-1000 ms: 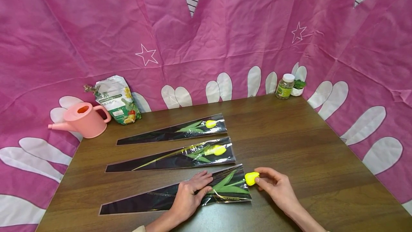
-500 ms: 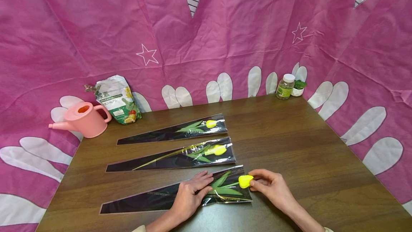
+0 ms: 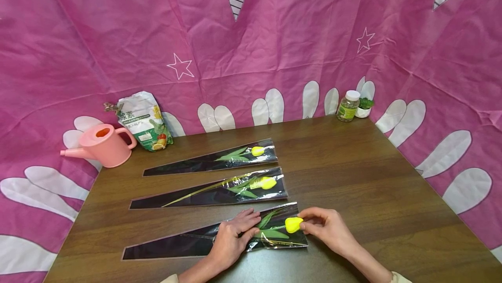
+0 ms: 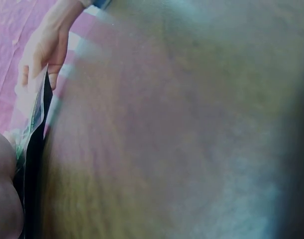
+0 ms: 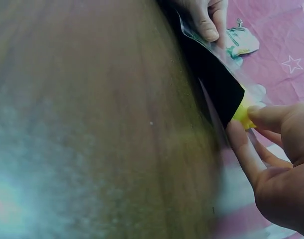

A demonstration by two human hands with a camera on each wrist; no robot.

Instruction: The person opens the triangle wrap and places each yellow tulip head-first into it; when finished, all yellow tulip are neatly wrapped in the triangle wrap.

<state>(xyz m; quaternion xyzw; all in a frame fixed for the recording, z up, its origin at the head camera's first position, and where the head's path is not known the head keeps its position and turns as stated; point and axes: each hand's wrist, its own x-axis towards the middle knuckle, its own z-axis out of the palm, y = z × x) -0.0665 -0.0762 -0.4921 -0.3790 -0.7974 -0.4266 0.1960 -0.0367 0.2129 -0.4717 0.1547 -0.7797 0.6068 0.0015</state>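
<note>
In the head view, a yellow artificial tulip (image 3: pixel 293 225) lies with its green leaves inside the wide end of the nearest flower sleeve (image 3: pixel 164 246), a tapering black-backed one with a clear front. My left hand (image 3: pixel 230 241) rests flat across the middle of that sleeve, fingers extended. At the sleeve's right end, my right hand (image 3: pixel 327 230) pinches the tulip's bloom between thumb and fingers. The right wrist view shows the thumb against the yellow bloom (image 5: pixel 245 117) at the sleeve's mouth, a finger touching the black backing (image 5: pixel 211 74). My left palm hides part of the stem.
Two more sleeves, a middle one (image 3: pixel 204 196) and a far one (image 3: pixel 188 166), each hold a yellow tulip. A pink watering can (image 3: pixel 107 145) and a white-green bag (image 3: pixel 143 121) stand back left. A lidded jar (image 3: pixel 347 106) and small potted plant (image 3: pixel 364 107) stand back right.
My right hand has moved left with the tulip, bringing the bloom from outside the sleeve's mouth to within its end. My left hand has stayed in place.
</note>
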